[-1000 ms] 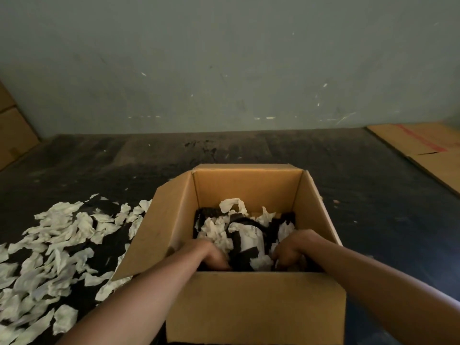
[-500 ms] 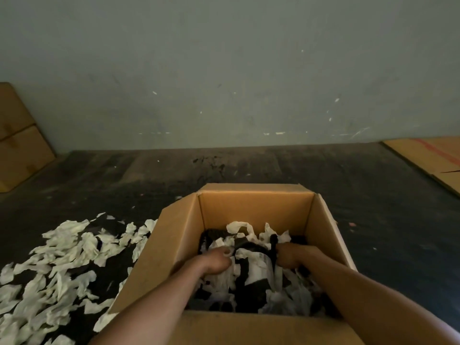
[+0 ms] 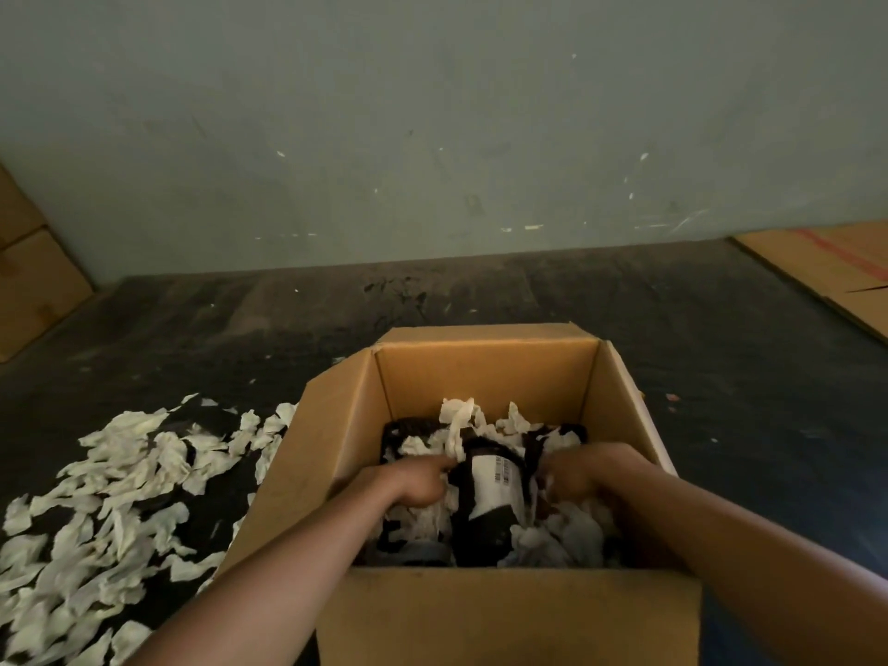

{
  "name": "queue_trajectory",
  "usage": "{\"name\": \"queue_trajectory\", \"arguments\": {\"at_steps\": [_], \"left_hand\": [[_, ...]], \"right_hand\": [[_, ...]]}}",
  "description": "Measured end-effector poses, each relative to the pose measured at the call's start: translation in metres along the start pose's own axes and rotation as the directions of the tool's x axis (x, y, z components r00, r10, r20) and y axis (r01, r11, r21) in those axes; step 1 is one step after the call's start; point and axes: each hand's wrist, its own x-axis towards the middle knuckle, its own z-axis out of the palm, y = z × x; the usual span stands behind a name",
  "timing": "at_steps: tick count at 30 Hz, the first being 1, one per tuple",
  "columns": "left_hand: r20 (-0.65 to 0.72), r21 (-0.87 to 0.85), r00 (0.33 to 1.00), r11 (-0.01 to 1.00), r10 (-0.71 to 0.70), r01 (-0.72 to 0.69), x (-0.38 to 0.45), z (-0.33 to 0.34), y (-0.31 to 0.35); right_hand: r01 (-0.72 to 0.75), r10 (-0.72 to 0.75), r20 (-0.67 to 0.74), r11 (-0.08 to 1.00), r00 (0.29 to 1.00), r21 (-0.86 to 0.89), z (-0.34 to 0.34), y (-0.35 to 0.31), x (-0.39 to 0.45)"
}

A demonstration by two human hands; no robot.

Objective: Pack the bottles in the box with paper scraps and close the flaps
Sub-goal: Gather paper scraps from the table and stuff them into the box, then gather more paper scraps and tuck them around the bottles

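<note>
An open cardboard box (image 3: 485,372) stands on the dark floor with all flaps up. Inside lies a dark bottle with a white barcode label (image 3: 492,492), surrounded by white paper scraps (image 3: 461,420). More dark bottles show partly under the scraps. My left hand (image 3: 413,483) is inside the box to the left of the labelled bottle, pinching a paper scrap at its fingertips. My right hand (image 3: 581,473) is inside on the bottle's right, fingers curled down into the scraps; what it grips is hidden.
A heap of loose white paper scraps (image 3: 120,502) covers the floor left of the box. Flattened cardboard (image 3: 836,266) lies at the far right, and more cardboard (image 3: 29,281) leans at the far left. A grey wall stands behind.
The view has come closer over the box. My hands have shifted apart, and the labelled bottle now shows between them with fewer scraps over it.
</note>
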Motion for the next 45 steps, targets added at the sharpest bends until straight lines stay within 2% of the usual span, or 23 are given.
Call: {"name": "queue_trajectory", "arguments": {"at_steps": [2, 3, 4, 5, 7, 8, 9, 11, 13, 16, 21, 24, 26, 28, 30, 32, 34, 36, 41, 45], "left_hand": [[-0.078, 0.08, 0.997, 0.997, 0.001, 0.005, -0.007, -0.013, 0.004], [-0.103, 0.106, 0.995, 0.994, 0.006, 0.005, -0.01, -0.016, 0.006], [-0.095, 0.102, 0.995, 0.995, 0.003, 0.006, -0.014, -0.017, 0.006], [-0.035, 0.08, 0.999, 0.997, -0.01, 0.013, -0.019, -0.015, 0.007], [0.208, 0.093, 0.976, 0.994, -0.071, 0.052, -0.029, -0.001, 0.007], [0.307, 0.158, 0.947, 0.986, -0.094, 0.047, -0.031, 0.008, 0.006], [0.34, 0.237, 0.934, 0.971, -0.112, 0.03, -0.03, 0.016, 0.004], [0.251, 0.312, 0.962, 0.95, -0.104, 0.022, -0.022, 0.025, -0.002], [0.111, 0.23, 0.991, 0.972, -0.076, 0.048, -0.021, 0.022, -0.005], [-0.042, 0.054, 0.999, 0.998, -0.011, 0.013, -0.028, 0.009, -0.002], [-0.07, 0.009, 0.997, 1.0, -0.011, 0.012, -0.04, 0.013, -0.003], [-0.197, -0.153, 0.98, 0.987, 0.019, -0.05, -0.054, 0.001, -0.006], [-0.325, -0.267, 0.944, 0.953, 0.053, -0.145, -0.07, -0.013, -0.006], [-0.492, -0.309, 0.868, 0.919, 0.067, -0.246, -0.092, -0.027, -0.009], [-0.624, -0.272, 0.778, 0.912, 0.076, -0.307, -0.115, -0.035, -0.019], [-0.699, -0.177, 0.708, 0.935, 0.102, -0.309, -0.137, -0.038, -0.039], [-0.753, -0.08, 0.65, 0.966, 0.103, -0.246, -0.16, -0.037, -0.067], [-0.779, -0.048, 0.623, 0.984, 0.069, -0.169, -0.182, -0.033, -0.101], [-0.773, -0.07, 0.632, 0.998, -0.047, -0.011, -0.233, -0.015, -0.202], [-0.743, -0.168, 0.652, 0.985, -0.153, 0.039, -0.276, 0.027, -0.275]], "right_hand": [[0.057, -0.041, -0.173, 0.995, 0.984, 0.088, -0.017, -0.001, -0.01], [0.076, -0.054, -0.2, 0.991, 0.978, 0.106, -0.021, -0.004, -0.016], [0.08, -0.063, -0.153, 0.991, 0.986, 0.11, -0.021, -0.006, -0.02], [0.066, -0.063, -0.039, 0.992, 0.997, 0.104, -0.015, -0.008, -0.024], [-0.009, 0.004, 0.204, 1.0, 0.979, 0.024, 0.008, -0.013, -0.023], [-0.028, 0.04, 0.234, 0.998, 0.971, -0.052, 0.02, -0.013, -0.021], [-0.033, 0.056, 0.199, 0.993, 0.978, -0.114, 0.028, -0.013, -0.019], [-0.044, 0.053, 0.061, 0.989, 0.997, -0.141, 0.031, -0.011, -0.018], [-0.041, 0.039, -0.021, 0.993, 0.999, -0.112, 0.023, -0.009, -0.024], [-0.026, 0.024, -0.096, 0.999, 0.995, -0.024, 0.014, -0.01, -0.032], [-0.057, 0.057, -0.075, 0.998, 0.996, -0.001, 0.022, -0.02, -0.035], [-0.037, 0.041, -0.223, 0.999, 0.974, 0.025, 0.011, -0.031, -0.049], [-0.012, 0.049, -0.348, 0.994, 0.936, 0.107, -0.001, -0.04, -0.055], [0.002, 0.088, -0.471, 0.982, 0.878, 0.188, -0.01, -0.054, -0.058], [0.003, 0.119, -0.563, 0.978, 0.818, 0.211, -0.013, -0.077, -0.06], [0.021, 0.12, -0.62, 0.977, 0.776, 0.215, -0.009, -0.113, -0.067], [0.039, 0.1, -0.656, 0.98, 0.748, 0.194, -0.004, -0.152, -0.072], [0.056, 0.058, -0.68, 0.988, 0.731, 0.145, 0.001, -0.191, -0.074], [0.113, -0.047, -0.715, 0.993, 0.697, 0.045, 0.021, -0.29, -0.071], [0.225, -0.146, -0.734, 0.974, 0.664, 0.01, 0.054, -0.365, -0.062]]}}
